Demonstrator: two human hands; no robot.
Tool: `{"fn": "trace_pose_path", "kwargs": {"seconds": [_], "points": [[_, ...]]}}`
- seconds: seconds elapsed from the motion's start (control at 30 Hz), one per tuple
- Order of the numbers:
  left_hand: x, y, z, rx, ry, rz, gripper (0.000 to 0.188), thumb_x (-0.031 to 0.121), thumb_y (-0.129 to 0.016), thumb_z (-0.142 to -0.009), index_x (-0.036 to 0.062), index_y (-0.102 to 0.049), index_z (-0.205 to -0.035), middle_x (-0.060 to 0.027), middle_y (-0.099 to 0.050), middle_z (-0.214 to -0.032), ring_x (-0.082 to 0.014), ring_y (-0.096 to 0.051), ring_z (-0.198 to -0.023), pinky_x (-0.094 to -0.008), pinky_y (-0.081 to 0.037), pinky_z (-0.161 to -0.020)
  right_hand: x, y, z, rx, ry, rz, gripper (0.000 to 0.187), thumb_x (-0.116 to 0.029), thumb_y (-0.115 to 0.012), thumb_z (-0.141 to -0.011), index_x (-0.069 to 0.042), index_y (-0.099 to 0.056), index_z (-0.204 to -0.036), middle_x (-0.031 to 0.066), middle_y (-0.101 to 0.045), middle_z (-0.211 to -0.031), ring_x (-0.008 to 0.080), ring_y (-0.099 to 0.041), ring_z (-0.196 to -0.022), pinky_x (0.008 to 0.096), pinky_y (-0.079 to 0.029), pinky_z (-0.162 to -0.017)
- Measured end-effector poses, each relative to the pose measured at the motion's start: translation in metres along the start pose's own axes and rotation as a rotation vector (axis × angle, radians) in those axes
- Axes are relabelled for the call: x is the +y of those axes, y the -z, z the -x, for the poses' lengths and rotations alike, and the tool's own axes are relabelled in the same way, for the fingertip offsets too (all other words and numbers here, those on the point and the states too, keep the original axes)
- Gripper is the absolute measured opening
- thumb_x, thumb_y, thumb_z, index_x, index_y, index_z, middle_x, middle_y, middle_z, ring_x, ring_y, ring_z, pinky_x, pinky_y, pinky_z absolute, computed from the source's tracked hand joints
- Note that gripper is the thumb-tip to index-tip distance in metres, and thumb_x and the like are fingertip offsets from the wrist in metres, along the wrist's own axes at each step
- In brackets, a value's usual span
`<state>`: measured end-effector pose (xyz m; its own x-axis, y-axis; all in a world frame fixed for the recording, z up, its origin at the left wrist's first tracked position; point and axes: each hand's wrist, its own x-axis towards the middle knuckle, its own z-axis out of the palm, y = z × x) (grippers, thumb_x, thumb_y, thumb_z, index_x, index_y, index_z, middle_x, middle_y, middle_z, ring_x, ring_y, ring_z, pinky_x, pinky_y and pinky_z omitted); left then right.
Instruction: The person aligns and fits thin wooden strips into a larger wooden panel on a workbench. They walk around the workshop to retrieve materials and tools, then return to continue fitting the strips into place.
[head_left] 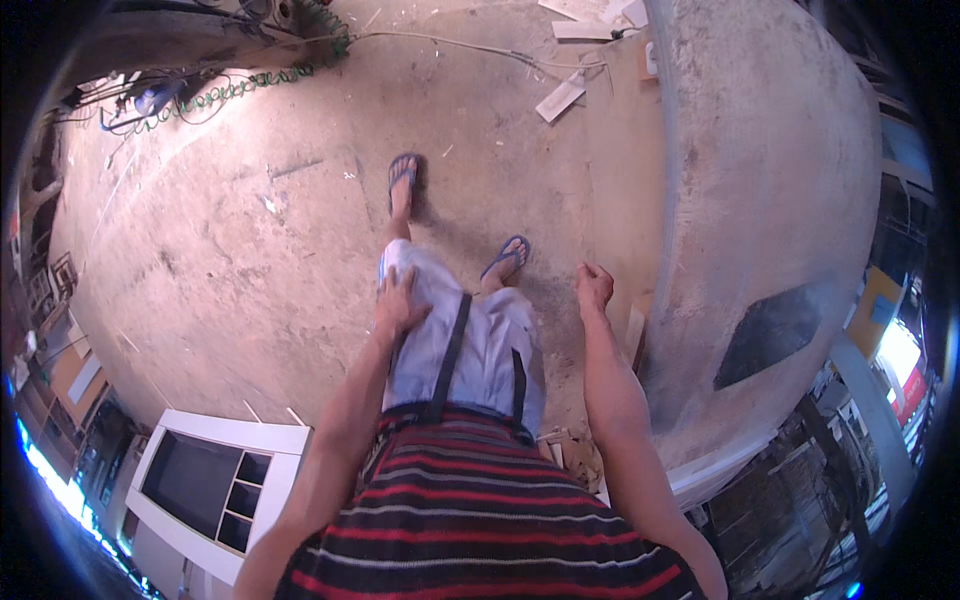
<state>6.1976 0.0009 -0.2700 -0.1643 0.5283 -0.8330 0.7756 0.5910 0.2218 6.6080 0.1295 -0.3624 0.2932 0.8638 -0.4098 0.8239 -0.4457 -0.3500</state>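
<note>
My left hand point(398, 302) lies over the pale shorts point(420, 345) at my left thigh, its fingers spread and nothing in them. Out to the right, over the concrete floor, hangs my right hand point(595, 285) with its fingers curled in. No object shows in that hand. Two dark straps point(452, 350) hang down over the shorts from under my striped shirt. My feet, in blue flip-flops point(403, 170), are apart, the left one farther forward.
A white frame with dark compartments point(285, 438) stands at the lower left. Wood offcuts point(560, 97) and a pale hose point(480, 47) lie on the floor ahead. A green coiled hose point(250, 88) runs at the far left. A large, pale, dusty surface point(760, 180) extends along the right.
</note>
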Motion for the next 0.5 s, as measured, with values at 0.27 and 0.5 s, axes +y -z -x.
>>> {"fn": "trace_pose_path", "kwargs": {"seconds": [0.27, 0.5], "points": [[-0.065, -0.196, 0.023, -0.31, 0.251, 0.201, 0.098, 0.036, -0.082, -0.073, 0.0147, -0.031, -0.155, -0.0301, -0.027, -0.156, -0.0432, -0.041, -0.138, -0.0461, -0.041, -0.111, 0.092, -0.084, -0.023, -0.107, -0.623, -0.395, 0.026, -0.013, -0.07, -0.085, 0.006, -0.065, -0.102, 0.0146, -0.069, -0.086, 0.0221, -0.068, -0.066, 0.0347, -0.056, -0.059], [-0.077, -0.2, -0.043, -0.072, 0.31, 0.259, 0.066, 0.03, -0.08, -0.074, 0.0053, -0.059, -0.132, -0.0201, -0.059, -0.134, -0.0402, -0.061, -0.117, -0.0436, -0.048, -0.102, 0.243, -0.218, -0.094, -0.056, -0.405, -0.239, 0.028, -0.012, -0.067, -0.087, 0.007, -0.062, -0.106, 0.0134, -0.069, -0.09, 0.0239, -0.068, -0.074, 0.0378, -0.055, -0.066]]}}
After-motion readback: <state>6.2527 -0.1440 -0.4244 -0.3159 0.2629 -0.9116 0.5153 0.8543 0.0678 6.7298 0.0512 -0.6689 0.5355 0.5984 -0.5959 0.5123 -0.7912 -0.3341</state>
